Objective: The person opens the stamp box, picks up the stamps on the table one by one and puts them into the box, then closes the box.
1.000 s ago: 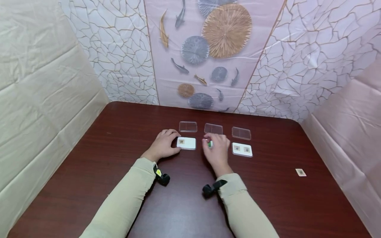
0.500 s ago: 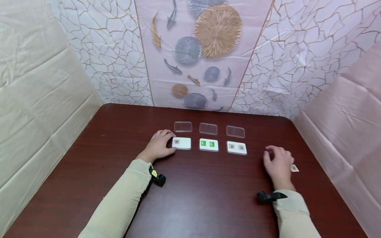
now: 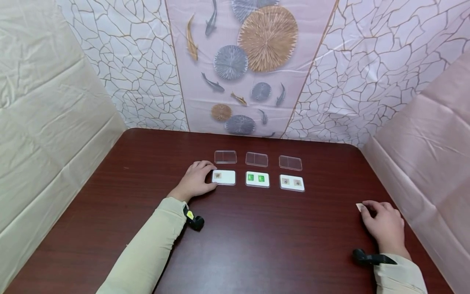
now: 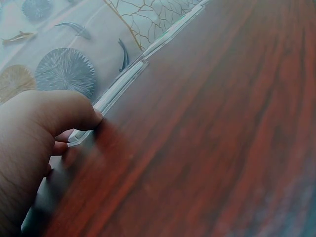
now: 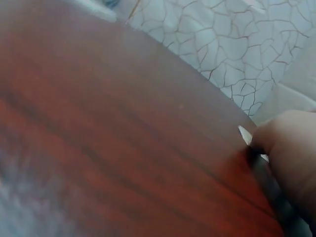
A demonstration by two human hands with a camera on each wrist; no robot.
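Note:
My left hand [image 3: 194, 180] holds the left end of a clear plastic case with a white insert [image 3: 228, 178], thumb at its near edge and fingers at its far edge. One small beige stamp [image 3: 218, 175] lies on the left half of that insert. Far to the right, my right hand [image 3: 385, 223] pinches another small beige stamp [image 3: 359, 207] between thumb and fingers, low over the table. Only a pale corner of this stamp [image 5: 244, 134] pokes out past the fingers in the right wrist view.
A middle case [image 3: 257, 184] carries two green stamps, and a right case [image 3: 292, 188] two beige ones. Behind them lie three clear lids [image 3: 225, 157] in a row. Patterned cloth walls [image 3: 147, 61] enclose the dark red table [image 3: 257, 237].
My right hand has left the middle case, moved far right and taken hold of the loose stamp. The two green stamps now show uncovered. My left hand stays at its case.

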